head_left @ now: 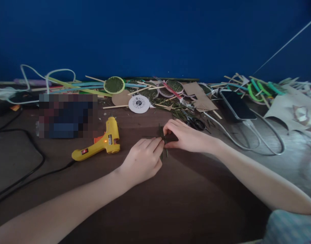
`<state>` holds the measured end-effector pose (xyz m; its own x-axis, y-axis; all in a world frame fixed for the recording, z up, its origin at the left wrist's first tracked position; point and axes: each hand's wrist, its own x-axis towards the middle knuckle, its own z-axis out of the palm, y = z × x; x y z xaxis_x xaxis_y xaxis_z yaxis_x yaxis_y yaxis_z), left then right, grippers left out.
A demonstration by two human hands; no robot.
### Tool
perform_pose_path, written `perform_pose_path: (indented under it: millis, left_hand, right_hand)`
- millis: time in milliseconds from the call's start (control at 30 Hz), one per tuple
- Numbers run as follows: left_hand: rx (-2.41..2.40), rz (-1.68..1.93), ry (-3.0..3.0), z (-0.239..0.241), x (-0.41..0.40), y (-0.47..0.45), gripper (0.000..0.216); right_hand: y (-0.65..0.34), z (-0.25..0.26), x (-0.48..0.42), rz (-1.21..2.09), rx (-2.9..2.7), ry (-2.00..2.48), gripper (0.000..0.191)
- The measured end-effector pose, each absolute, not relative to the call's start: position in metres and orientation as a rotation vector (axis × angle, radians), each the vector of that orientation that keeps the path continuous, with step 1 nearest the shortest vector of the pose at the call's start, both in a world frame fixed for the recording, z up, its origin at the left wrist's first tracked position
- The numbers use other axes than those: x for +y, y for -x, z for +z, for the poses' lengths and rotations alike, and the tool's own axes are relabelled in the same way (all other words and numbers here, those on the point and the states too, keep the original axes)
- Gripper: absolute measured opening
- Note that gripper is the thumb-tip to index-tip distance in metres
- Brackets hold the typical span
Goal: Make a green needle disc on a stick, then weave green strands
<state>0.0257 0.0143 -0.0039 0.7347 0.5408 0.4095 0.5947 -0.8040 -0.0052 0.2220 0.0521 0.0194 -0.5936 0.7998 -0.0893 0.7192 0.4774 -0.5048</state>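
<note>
Dark brown tabletop (170, 203) under a deep blue wall. Both hands at centre: left hand (142, 161) and right hand (186, 135) pinching thin dark green leaf strips (162, 137) flat against the wood. Glossy yellow glue gun (104, 140) lying left, slim black phone (236, 105) far right.

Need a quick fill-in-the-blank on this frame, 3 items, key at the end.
1. Both hands, left hand and right hand, pinch thin green ____ on the table.
2. The glue gun is coloured ____.
3. The glue gun lies to the ____ of the hands.
4. The phone lies screen ____.

Missing: strips; yellow; left; up
</note>
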Motion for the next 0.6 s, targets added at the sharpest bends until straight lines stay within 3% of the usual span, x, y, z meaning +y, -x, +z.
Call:
perform_pose_path:
  millis: [100, 400, 600]
  left_hand:
    - [-0.923, -0.612, 2.801, -0.003, 0.015, -0.025, 0.035]
    - [-0.873, -0.555, 2.813, -0.004, 0.014, -0.023, 0.038]
    - [-0.893, -0.534, 2.819, -0.003, 0.014, -0.024, 0.037]
  right_hand:
    - [-0.226, 0.021, 0.055, 0.898, -2.537, 1.305, 0.029]
    - [-0.228, 0.02, 0.062, 0.944, -2.399, 1.315, 0.005]
    - [-0.219, 0.011, 0.062, 0.846, -2.25, 1.425, 0.013]
